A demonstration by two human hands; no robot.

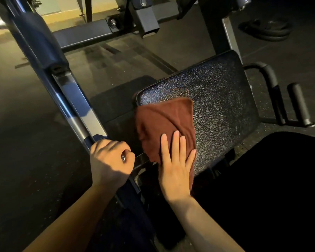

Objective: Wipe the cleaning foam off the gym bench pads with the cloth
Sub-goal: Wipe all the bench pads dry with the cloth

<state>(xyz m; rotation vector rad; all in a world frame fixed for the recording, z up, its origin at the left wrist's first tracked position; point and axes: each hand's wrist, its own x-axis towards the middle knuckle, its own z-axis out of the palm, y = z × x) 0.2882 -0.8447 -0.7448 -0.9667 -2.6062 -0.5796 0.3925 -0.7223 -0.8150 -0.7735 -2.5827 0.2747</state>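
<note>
A black bench pad point(220, 99) with a cracked, glinting surface fills the centre right of the head view. A brown cloth point(162, 122) lies spread over its near left corner and hangs a little past the pad's left edge. My right hand point(175, 170) presses flat on the cloth's near end, fingers straight and together. My left hand point(109, 160) is closed in a fist around the slanted metal bar point(75, 99) of the machine frame, just left of the pad. No white foam shows on the pad in this dim light.
A second dark pad point(116, 99) lies behind the cloth's left side. Black handles point(298, 104) stick out to the right of the pad. The frame's crossbeam point(91, 33) runs along the back, and a coiled black item point(265, 30) lies on the rubber floor at top right.
</note>
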